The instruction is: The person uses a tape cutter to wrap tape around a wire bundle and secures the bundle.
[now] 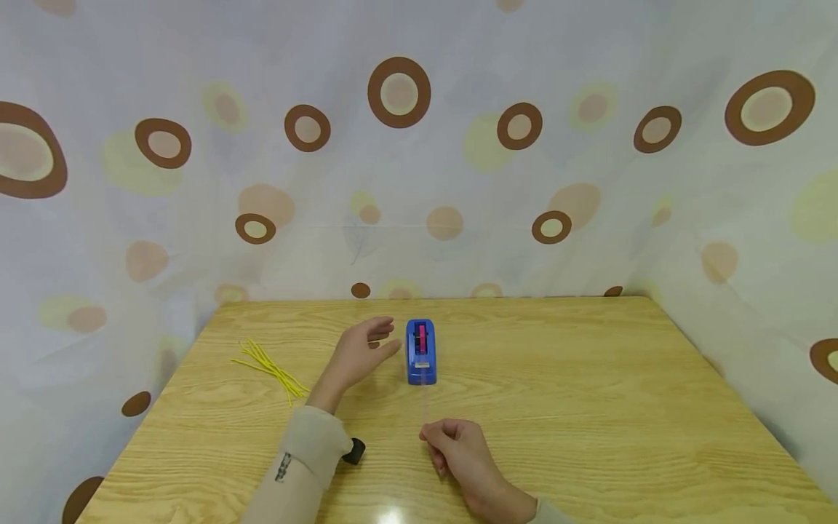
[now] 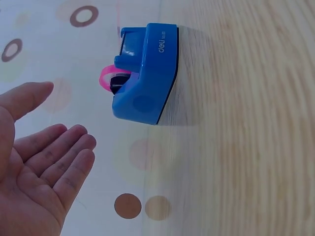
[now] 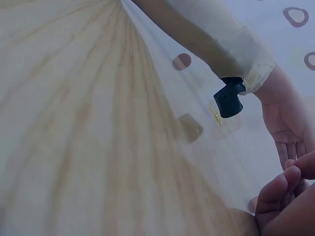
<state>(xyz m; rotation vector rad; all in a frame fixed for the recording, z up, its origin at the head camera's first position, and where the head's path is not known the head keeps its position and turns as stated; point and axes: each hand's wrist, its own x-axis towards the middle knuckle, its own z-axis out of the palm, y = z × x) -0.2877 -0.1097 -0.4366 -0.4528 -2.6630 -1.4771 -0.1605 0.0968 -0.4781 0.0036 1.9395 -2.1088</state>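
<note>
A blue tape dispenser [image 1: 422,372] with a pink-cored roll [image 1: 422,338] stands on the table in front of me. From its near end a faint, see-through strip of tape [image 1: 425,405] runs toward me. My right hand [image 1: 463,455] pinches the end of that strip between thumb and index finger. To the left of the dispenser is my left hand [image 1: 358,354], fingers loosely extended and holding nothing. The left wrist view shows its bare palm [image 2: 34,187] beside the dispenser, apart from it. In the right wrist view the right hand's curled fingers [image 3: 275,191] appear at the lower right.
Several thin yellow sticks [image 1: 270,369] lie in a loose pile on the table's left side, beyond the left forearm. The wooden table [image 1: 589,407] ends at a patterned cloth [image 1: 458,255] at the back and sides. A small black device [image 1: 354,451] sits at the left wrist.
</note>
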